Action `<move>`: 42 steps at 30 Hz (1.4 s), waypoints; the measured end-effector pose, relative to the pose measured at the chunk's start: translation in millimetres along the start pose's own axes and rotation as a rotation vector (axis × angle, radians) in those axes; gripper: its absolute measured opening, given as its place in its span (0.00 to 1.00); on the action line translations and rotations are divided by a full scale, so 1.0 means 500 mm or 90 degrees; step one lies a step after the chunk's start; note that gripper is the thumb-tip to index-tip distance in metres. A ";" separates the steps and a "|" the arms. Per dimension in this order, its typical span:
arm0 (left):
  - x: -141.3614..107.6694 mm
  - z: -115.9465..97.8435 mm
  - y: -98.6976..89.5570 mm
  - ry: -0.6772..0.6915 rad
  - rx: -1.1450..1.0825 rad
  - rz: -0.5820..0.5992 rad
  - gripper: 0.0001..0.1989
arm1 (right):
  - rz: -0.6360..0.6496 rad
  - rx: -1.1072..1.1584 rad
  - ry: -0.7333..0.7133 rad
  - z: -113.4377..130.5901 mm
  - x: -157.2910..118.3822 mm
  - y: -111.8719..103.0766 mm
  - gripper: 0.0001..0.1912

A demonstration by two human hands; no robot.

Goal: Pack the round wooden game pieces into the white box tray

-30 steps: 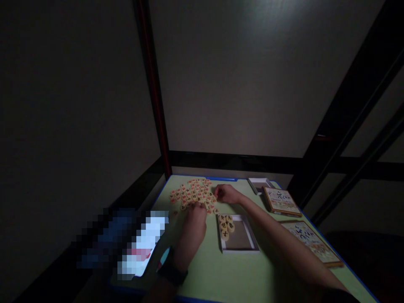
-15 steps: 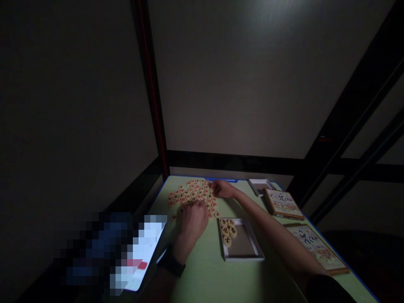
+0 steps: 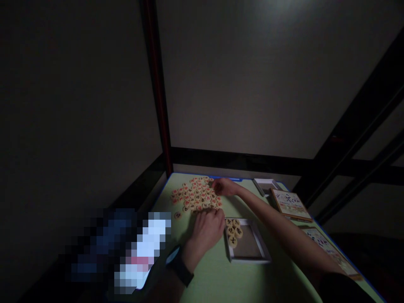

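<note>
Green under dim light, the bench (image 3: 214, 277) carries pale round game pieces (image 3: 198, 195), lettered in red and black, clustered at its far left. From my remote post I see my left hand (image 3: 208, 227) shifted rightward since half a second ago, from over the cluster to its near right edge, just beside the shallow tray (image 3: 251, 261). My right hand (image 3: 224, 187) stays at the far right edge. Both are curled; I cannot tell whether either pinches a piece. Five black-lettered discs (image 3: 232, 241) sit in the tray, unchanged in number, while two illustrated boxes (image 3: 288, 204) lie at right.
</note>
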State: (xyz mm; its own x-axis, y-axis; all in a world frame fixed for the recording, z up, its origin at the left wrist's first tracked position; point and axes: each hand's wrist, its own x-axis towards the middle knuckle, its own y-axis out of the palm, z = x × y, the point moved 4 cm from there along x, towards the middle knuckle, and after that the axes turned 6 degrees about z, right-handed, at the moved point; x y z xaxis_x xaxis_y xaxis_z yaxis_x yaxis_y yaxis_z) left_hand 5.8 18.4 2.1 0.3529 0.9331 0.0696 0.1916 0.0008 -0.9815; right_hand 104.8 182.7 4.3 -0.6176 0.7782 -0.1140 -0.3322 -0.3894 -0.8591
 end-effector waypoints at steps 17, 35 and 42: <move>-0.011 -0.008 0.001 -0.006 -0.012 0.043 0.15 | -0.043 -0.114 -0.073 0.060 0.000 -0.014 0.16; -0.014 -0.013 0.003 0.054 -0.009 0.048 0.13 | 0.050 -0.365 -0.094 0.167 0.081 0.059 0.09; -0.015 -0.016 -0.002 0.059 -0.011 0.054 0.14 | 0.069 -0.383 -0.061 0.173 0.074 0.061 0.12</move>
State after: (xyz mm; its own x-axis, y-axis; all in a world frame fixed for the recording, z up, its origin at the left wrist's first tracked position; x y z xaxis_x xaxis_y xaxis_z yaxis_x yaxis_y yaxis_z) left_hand 10.3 8.4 3.7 0.4516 0.8922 0.0038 0.1729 -0.0833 -0.9814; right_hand 10.3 157.1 17.1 -0.6957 0.6913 -0.1950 0.1787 -0.0963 -0.9792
